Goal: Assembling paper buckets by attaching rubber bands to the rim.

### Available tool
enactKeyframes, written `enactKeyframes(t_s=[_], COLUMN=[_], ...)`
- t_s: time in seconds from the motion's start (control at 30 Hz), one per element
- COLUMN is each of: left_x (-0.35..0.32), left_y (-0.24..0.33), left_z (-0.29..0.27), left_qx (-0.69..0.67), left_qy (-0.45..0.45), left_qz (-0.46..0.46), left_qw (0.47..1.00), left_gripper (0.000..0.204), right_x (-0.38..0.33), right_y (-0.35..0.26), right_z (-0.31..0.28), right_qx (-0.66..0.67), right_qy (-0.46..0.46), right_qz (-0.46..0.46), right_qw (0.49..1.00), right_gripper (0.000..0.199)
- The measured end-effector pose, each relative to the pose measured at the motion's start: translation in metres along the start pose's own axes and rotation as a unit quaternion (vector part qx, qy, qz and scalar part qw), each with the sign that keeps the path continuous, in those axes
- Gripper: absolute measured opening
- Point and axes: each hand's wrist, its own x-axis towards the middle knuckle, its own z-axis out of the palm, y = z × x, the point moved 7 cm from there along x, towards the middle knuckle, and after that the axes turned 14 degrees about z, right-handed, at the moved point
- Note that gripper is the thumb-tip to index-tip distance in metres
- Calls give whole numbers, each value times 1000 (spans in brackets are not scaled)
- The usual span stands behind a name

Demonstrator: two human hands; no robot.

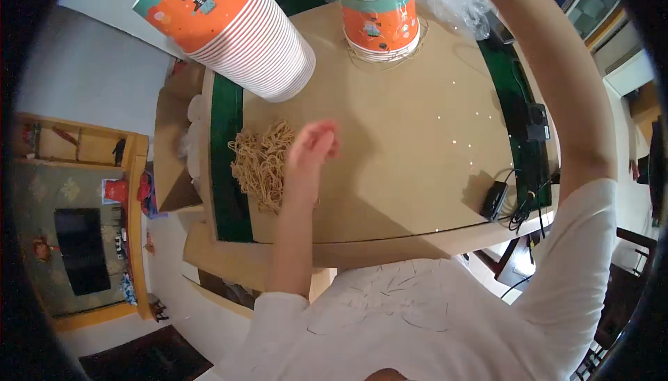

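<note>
Nearest me, the person's white short-sleeved shirt (396, 311) was against the edge of a table covered by a flat brown cardboard sheet (390, 193). At its right near corner lay a small black rectangular power adapter (495, 200) with a coiled cable. The left hand (314, 146) was over the sheet with its fingers half bent; I could not tell whether they pinched anything. Just beside it, to the left, lay a tangled heap of thin tan loops (261, 162). Farther back on the left rose a tall nested stack of orange-and-teal paper cups (236, 40), appearing tilted, its pale rims layered closely. To its right, well apart from it, a short stack of upside-down orange paper cups (379, 22) showed a white base on top, with tan strands around its lower rim. The right arm (557, 82) stretched past these, its hand beyond my sight, so its grip was hidden. Near the short stack lay a crumpled clear plastic bag (456, 5). Far off to the left was a dark flat television (81, 250).
</note>
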Motion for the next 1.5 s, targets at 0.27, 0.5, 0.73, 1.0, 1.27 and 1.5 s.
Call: enactKeyframes(t_s=[0.27,0.5,0.73,1.0,1.27,1.5], left_x=[-102,-176,-190,-189,-145,62], left_y=[-38,-40,-48,-42,4,161], left_z=[-28,2,6,6,-26,-119], left_qx=[149,458,482,515,445,269], left_qy=[59,-1,11,18,108,200], left_qz=[51,256,297,279,373,372], left_qw=[986,851,824,811,807,866], left_gripper=[18,28,32,37,26,36], right_x=[-83,-83,-151,-151,-126,-58], right_y=[-43,11,34,16,-9,-58], right_z=[125,134,150,140,132,133], right_qx=[-129,-106,-109,-145,-37,240], right_qy=[-201,-426,-462,-443,-203,-276], right_qz=[-84,83,25,-32,16,58], right_qw=[967,895,880,884,978,929], right_gripper=[27,35,22,28,38,51])
